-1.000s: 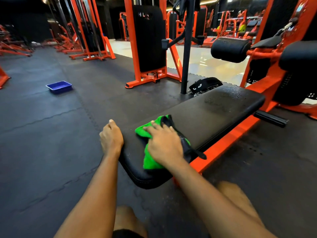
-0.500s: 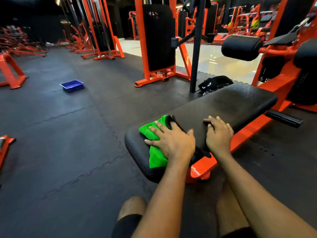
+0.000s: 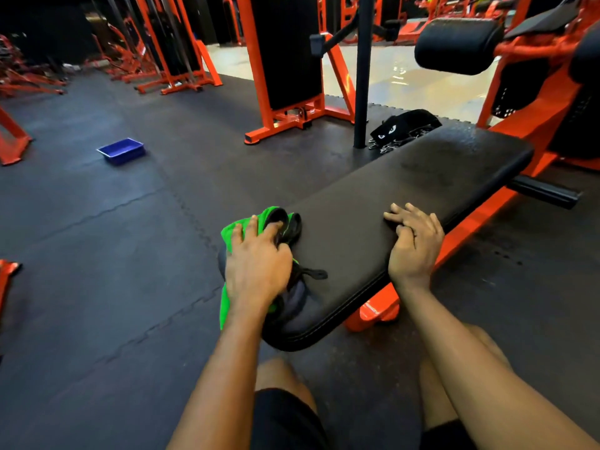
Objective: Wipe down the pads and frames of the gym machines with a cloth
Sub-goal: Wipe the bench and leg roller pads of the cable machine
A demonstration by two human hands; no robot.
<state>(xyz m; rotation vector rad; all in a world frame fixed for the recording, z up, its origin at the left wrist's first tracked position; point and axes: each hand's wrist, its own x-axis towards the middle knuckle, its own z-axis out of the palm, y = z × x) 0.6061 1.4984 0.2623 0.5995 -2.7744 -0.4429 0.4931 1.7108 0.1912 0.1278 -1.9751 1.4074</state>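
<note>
**Desk:** Where are your hands?

**Me:** Closest in, my left hand [image 3: 256,264] lies flat with its fingers spread, pressing the green cloth [image 3: 233,235] onto the near left corner of the bench pad [image 3: 389,196]. Something dark is bunched with the cloth, a fold or a strap, I can't tell which. My right hand [image 3: 415,241] holds nothing — its fingers rest loosely on the pad's right edge, bracing me.

**Desk:** How far along are you?

**Me:** Early, I'd judge. The cloth covers only the near end, and the pad's far end shows a speckled sheen, perhaps spray not yet wiped. The orange frame [image 3: 480,222] beneath looks untouched, as does the roller pad [image 3: 457,47] beyond. Farther back more machines [image 3: 285,60] wait — and a blue tray [image 3: 121,151] sits on the floor.
</note>
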